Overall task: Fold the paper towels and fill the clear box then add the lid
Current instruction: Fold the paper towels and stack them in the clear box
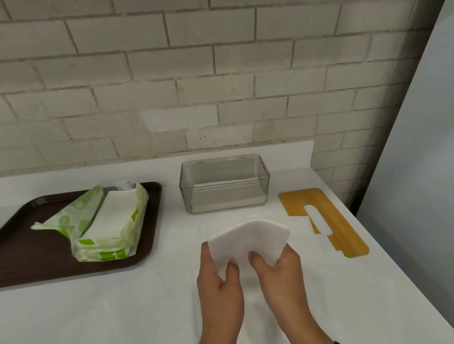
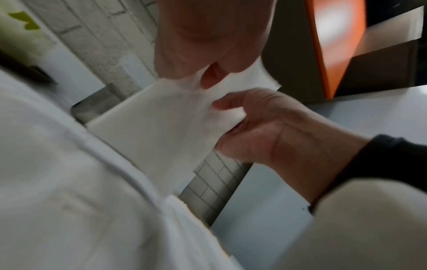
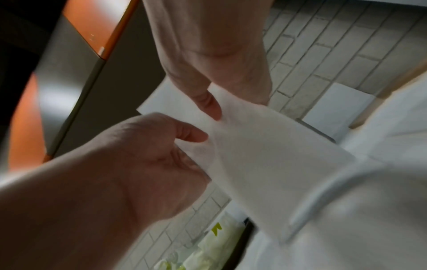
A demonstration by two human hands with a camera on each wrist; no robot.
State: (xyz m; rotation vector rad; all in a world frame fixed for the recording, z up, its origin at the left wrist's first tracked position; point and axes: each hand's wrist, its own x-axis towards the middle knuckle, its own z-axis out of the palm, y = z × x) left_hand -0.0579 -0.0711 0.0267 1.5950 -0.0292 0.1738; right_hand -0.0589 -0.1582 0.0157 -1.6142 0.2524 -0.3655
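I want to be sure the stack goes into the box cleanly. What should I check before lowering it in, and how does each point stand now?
1. Both hands hold the paper towel stack: ok, left hand and right hand pinch its near edge.
2. Clear box open on top: ok, no lid on it.
3. Room in the box: ok, only a low layer of towels at the bottom.
4. Path to the box free: ok, bare counter between.
5. Stack squared up: not ok, it bows between the hands.
6. Wooden lid within reach: ok, it lies right of the box.
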